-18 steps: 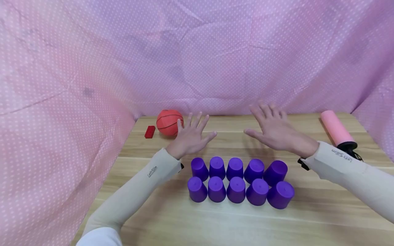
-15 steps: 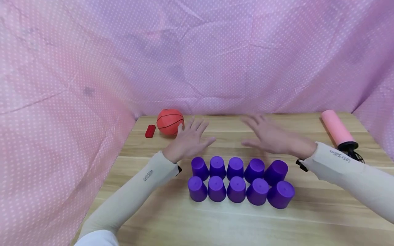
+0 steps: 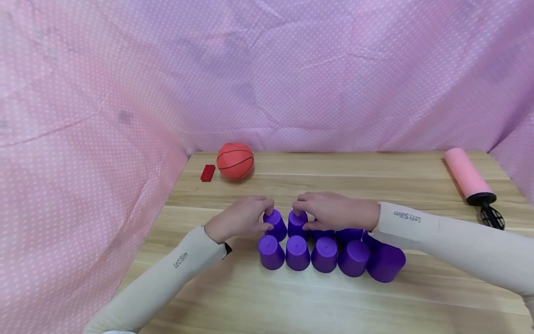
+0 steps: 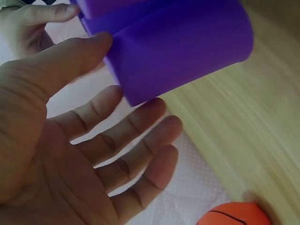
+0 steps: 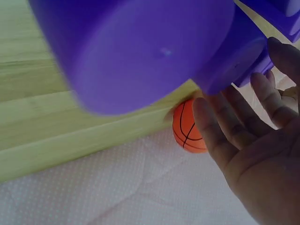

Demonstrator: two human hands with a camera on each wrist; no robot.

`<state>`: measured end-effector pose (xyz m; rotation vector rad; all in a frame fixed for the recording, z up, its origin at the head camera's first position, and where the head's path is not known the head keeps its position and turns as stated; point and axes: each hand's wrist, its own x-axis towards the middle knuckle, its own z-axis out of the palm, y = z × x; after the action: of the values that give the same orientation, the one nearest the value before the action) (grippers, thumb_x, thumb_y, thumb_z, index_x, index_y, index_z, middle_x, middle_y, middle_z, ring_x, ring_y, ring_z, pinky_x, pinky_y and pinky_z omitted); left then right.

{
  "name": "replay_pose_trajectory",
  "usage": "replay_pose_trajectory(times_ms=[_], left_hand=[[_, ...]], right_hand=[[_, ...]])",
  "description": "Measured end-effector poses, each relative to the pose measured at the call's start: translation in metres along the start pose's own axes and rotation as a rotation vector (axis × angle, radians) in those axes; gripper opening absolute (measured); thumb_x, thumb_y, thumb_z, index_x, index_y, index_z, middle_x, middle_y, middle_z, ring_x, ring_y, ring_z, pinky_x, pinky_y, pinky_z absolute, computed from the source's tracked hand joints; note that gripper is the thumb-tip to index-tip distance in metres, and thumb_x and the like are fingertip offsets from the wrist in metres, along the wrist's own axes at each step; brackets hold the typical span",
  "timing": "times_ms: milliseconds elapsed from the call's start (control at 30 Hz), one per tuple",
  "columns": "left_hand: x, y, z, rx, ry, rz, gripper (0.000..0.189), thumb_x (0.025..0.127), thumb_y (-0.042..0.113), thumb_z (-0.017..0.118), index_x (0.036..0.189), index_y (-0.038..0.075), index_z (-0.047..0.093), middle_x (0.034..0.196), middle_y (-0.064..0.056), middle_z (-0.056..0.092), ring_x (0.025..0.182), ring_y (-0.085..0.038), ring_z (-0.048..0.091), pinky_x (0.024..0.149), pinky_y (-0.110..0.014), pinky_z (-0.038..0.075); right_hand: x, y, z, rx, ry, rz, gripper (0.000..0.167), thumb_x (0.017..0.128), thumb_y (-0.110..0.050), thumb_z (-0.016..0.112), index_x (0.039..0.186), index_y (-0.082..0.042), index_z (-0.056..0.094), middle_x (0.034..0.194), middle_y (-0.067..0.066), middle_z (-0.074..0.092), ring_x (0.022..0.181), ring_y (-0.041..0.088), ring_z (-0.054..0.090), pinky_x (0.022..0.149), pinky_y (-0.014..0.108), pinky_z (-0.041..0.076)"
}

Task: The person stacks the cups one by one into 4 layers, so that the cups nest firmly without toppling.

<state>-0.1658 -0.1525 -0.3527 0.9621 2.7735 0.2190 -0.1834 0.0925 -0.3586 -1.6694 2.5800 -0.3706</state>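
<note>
Upside-down purple cups stand in two rows on the table. My left hand [image 3: 242, 215] is at the leftmost back-row cup [image 3: 278, 228], fingertips on its far side and thumb at its near side. In the left wrist view the thumb meets the rim of that cup's base [image 4: 183, 56], with the fingers bent below it. My right hand [image 3: 335, 211] pinches the second back-row cup [image 3: 296, 225] between thumb and fingers. Its forearm and hand partly cover the other back-row cups. The front row [image 3: 298, 253] stands nearer, untouched.
A small orange basketball [image 3: 235, 161] and a red block [image 3: 207, 173] lie at the back left of the wooden table [image 3: 317, 306]. A pink hand pump [image 3: 467, 174] with a black end lies at the back right. Pink dotted cloth [image 3: 267, 83] hangs behind and at the sides.
Both hands have come down and back from over the far table, where they were spread, to the back-row cups. The fingers have bent in around two of them. The view has shifted slightly.
</note>
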Motion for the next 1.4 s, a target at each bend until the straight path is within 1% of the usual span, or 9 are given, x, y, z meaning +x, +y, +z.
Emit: replay_pose_trajectory(times_ms=[167, 433, 533, 667, 733, 867, 1033, 1200, 1400], left_hand=[[0.005, 0.0, 0.005, -0.007, 0.031, 0.034, 0.026, 0.08, 0.026, 0.076, 0.086, 0.017, 0.052, 0.08, 0.002, 0.055, 0.067, -0.012, 0.049, 0.057, -0.025, 0.041], [0.009, 0.0, 0.009, -0.033, 0.073, 0.061, 0.024, 0.082, 0.021, 0.074, 0.095, 0.018, 0.055, 0.088, 0.008, 0.052, 0.072, -0.01, 0.051, 0.062, -0.024, 0.044], [0.011, -0.002, 0.011, -0.05, 0.09, 0.075, 0.022, 0.083, 0.02, 0.073, 0.096, 0.019, 0.055, 0.089, 0.008, 0.051, 0.072, -0.01, 0.051, 0.062, -0.023, 0.044], [0.016, -0.007, 0.007, -0.083, 0.163, 0.085, 0.021, 0.083, 0.02, 0.071, 0.095, 0.017, 0.054, 0.088, 0.006, 0.051, 0.073, -0.012, 0.052, 0.06, -0.023, 0.044], [0.021, -0.012, 0.002, -0.088, 0.222, 0.076, 0.022, 0.083, 0.02, 0.071, 0.094, 0.016, 0.053, 0.087, 0.004, 0.051, 0.074, -0.013, 0.052, 0.06, -0.025, 0.044], [0.042, -0.021, -0.01, -0.081, 0.315, 0.038, 0.021, 0.085, 0.022, 0.07, 0.095, 0.015, 0.053, 0.088, 0.002, 0.052, 0.078, -0.016, 0.054, 0.061, -0.028, 0.045], [0.079, -0.031, -0.015, -0.081, 0.33, -0.006, 0.022, 0.089, 0.028, 0.066, 0.101, 0.016, 0.053, 0.096, 0.002, 0.057, 0.085, -0.017, 0.059, 0.067, -0.028, 0.047], [0.112, -0.04, -0.015, -0.085, 0.314, -0.013, 0.024, 0.09, 0.028, 0.065, 0.105, 0.015, 0.052, 0.1, 0.001, 0.055, 0.09, -0.016, 0.056, 0.073, -0.031, 0.047], [0.142, -0.048, -0.013, -0.082, 0.231, -0.08, 0.031, 0.091, 0.029, 0.063, 0.118, 0.016, 0.053, 0.108, 0.0, 0.059, 0.101, -0.017, 0.055, 0.085, -0.034, 0.045]], right_hand=[[0.005, 0.0, 0.005, 0.011, 0.003, 0.038, 0.028, 0.079, -0.026, 0.077, 0.088, -0.015, 0.053, 0.084, -0.005, 0.05, 0.071, 0.011, 0.049, 0.061, 0.029, 0.045], [0.003, 0.001, 0.008, 0.024, 0.017, 0.065, 0.026, 0.08, -0.027, 0.076, 0.089, -0.015, 0.054, 0.085, -0.005, 0.052, 0.072, 0.011, 0.051, 0.063, 0.031, 0.046], [0.002, 0.003, 0.007, 0.02, 0.034, 0.05, 0.026, 0.079, -0.027, 0.076, 0.088, -0.015, 0.055, 0.084, -0.005, 0.053, 0.073, 0.011, 0.05, 0.063, 0.03, 0.046], [0.0, 0.012, -0.002, 0.038, 0.119, 0.02, 0.023, 0.08, -0.024, 0.074, 0.088, -0.013, 0.056, 0.083, -0.003, 0.053, 0.074, 0.013, 0.051, 0.065, 0.03, 0.046], [-0.002, 0.019, -0.011, 0.05, 0.18, 0.043, 0.022, 0.08, -0.023, 0.074, 0.088, -0.012, 0.057, 0.084, -0.003, 0.053, 0.074, 0.013, 0.051, 0.065, 0.03, 0.045], [-0.006, 0.043, -0.028, 0.045, 0.265, 0.172, 0.022, 0.081, -0.024, 0.074, 0.089, -0.013, 0.056, 0.085, -0.002, 0.055, 0.074, 0.014, 0.052, 0.065, 0.032, 0.045], [-0.005, 0.079, -0.036, 0.055, 0.308, 0.298, 0.022, 0.08, -0.017, 0.075, 0.086, -0.007, 0.057, 0.084, 0.004, 0.06, 0.082, 0.022, 0.058, 0.074, 0.038, 0.047], [0.001, 0.105, -0.035, 0.098, 0.283, 0.385, 0.02, 0.079, -0.015, 0.076, 0.085, -0.005, 0.059, 0.08, 0.006, 0.062, 0.078, 0.025, 0.06, 0.07, 0.039, 0.048], [0.011, 0.123, -0.03, 0.106, 0.221, 0.472, 0.022, 0.079, -0.017, 0.076, 0.085, -0.007, 0.058, 0.08, 0.005, 0.06, 0.074, 0.021, 0.055, 0.066, 0.037, 0.046]])
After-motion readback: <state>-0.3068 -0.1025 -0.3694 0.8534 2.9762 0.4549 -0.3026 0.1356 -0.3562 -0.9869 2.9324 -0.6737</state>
